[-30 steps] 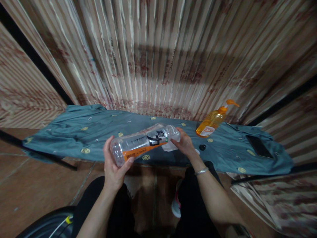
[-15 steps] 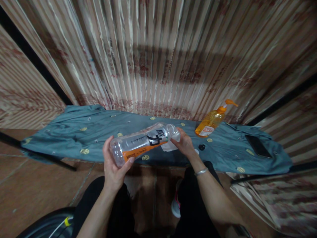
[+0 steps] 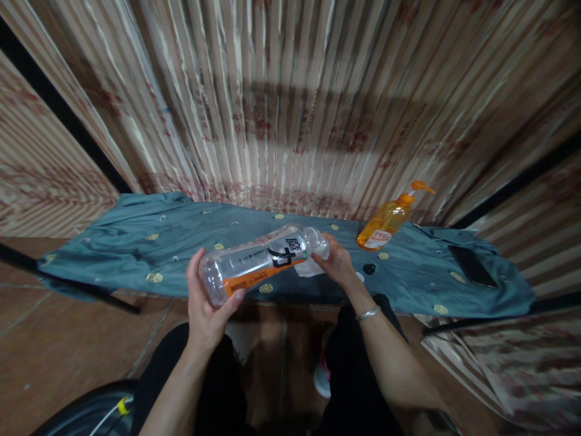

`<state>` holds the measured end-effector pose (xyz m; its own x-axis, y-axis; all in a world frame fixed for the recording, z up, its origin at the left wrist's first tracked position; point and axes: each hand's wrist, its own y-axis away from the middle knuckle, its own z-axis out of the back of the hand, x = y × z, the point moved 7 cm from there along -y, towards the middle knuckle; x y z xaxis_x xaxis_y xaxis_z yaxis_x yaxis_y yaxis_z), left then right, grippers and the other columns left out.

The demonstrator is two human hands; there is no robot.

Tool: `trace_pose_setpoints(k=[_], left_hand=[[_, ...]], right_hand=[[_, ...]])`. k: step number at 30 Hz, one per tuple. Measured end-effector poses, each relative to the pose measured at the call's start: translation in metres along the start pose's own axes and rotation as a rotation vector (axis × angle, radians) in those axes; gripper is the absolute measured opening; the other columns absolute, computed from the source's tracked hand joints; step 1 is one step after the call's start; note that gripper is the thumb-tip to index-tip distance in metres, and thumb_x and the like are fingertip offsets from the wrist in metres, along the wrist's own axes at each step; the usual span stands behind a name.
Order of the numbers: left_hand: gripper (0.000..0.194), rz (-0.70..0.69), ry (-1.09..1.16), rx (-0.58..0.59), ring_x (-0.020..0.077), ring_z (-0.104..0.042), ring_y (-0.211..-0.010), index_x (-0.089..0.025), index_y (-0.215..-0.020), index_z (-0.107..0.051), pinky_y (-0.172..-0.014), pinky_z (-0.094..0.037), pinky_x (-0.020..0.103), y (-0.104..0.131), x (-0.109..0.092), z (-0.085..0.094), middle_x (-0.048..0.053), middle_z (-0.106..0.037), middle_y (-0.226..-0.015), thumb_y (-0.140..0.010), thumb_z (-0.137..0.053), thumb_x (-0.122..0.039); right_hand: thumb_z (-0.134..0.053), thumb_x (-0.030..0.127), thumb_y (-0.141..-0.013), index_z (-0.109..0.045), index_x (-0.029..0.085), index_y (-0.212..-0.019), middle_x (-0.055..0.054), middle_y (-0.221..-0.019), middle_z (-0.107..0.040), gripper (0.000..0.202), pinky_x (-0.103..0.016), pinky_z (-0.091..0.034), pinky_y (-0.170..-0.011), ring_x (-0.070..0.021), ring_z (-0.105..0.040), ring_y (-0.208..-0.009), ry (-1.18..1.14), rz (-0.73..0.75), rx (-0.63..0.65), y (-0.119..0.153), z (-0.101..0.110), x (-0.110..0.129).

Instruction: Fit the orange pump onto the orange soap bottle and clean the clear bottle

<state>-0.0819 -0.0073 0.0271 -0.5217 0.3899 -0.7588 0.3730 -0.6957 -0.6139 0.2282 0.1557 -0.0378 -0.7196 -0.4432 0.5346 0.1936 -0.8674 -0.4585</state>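
A clear plastic bottle [image 3: 254, 260] with an orange and silver label is held tilted above the blue cloth, its neck pointing right and slightly up. My left hand [image 3: 206, 303] is wrapped around the base, thumb along the label's lower edge. At the neck end, my right hand [image 3: 338, 260] is closed, its fingertips against a small clear piece [image 3: 321, 247]; whether that is part of the bottle I cannot tell. Under the neck lies a white tissue [image 3: 310, 268], partly hidden. Just right of my right hand are a small black item [image 3: 369, 269] and a white round edge [image 3: 361, 277].
An orange pump bottle [image 3: 384, 225] stands on the patterned blue cloth [image 3: 122, 242], with a dark phone [image 3: 472, 265] farther right. Behind hangs a striped curtain [image 3: 281, 121]. Black poles [image 3: 68, 103] flank the table. A black round object [image 3: 86, 412] is at lower left.
Almost nothing differs. The bottle and both hands have shifted very slightly left; the grips stay the same.
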Motion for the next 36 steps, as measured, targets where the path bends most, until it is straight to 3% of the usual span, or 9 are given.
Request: trace_pose_setpoints(k=[17, 24, 36], left_hand=[[0.099, 0.125, 0.011, -0.019, 0.0373, -0.056, -0.130, -0.018, -0.149, -0.046, -0.112, -0.044, 0.053, 0.001, 0.013, 0.001, 0.018, -0.053, -0.145, -0.068, -0.078, -0.066], [0.101, 0.175, 0.059, -0.022, 0.0368, -0.056, -0.127, -0.020, -0.148, -0.045, -0.111, -0.044, 0.054, 0.001, 0.017, -0.001, 0.017, -0.053, -0.143, -0.066, -0.080, -0.066], [0.096, 0.139, 0.032, -0.018, 0.0345, -0.057, -0.126, -0.021, -0.147, -0.045, -0.110, -0.046, 0.049, 0.001, 0.013, -0.001, 0.015, -0.053, -0.142, -0.068, -0.079, -0.063]], right_hand=[[-0.071, 0.031, -0.084, -0.057, 0.019, -0.135, -0.015, -0.129, -0.072, 0.054, -0.049, -0.055, -0.104, -0.0321, -0.070, -0.120, -0.013, 0.008, -0.016, -0.001, 0.001, 0.002], [-0.072, 0.032, -0.082, -0.057, 0.016, -0.134, -0.017, -0.130, -0.071, 0.057, -0.050, -0.055, -0.105, -0.0331, -0.069, -0.120, -0.008, -0.030, -0.012, -0.001, 0.002, 0.001], [-0.071, 0.032, -0.082, -0.056, 0.017, -0.135, -0.017, -0.131, -0.070, 0.056, -0.050, -0.055, -0.105, -0.0332, -0.069, -0.121, 0.000, -0.025, -0.003, -0.001, 0.002, 0.002]])
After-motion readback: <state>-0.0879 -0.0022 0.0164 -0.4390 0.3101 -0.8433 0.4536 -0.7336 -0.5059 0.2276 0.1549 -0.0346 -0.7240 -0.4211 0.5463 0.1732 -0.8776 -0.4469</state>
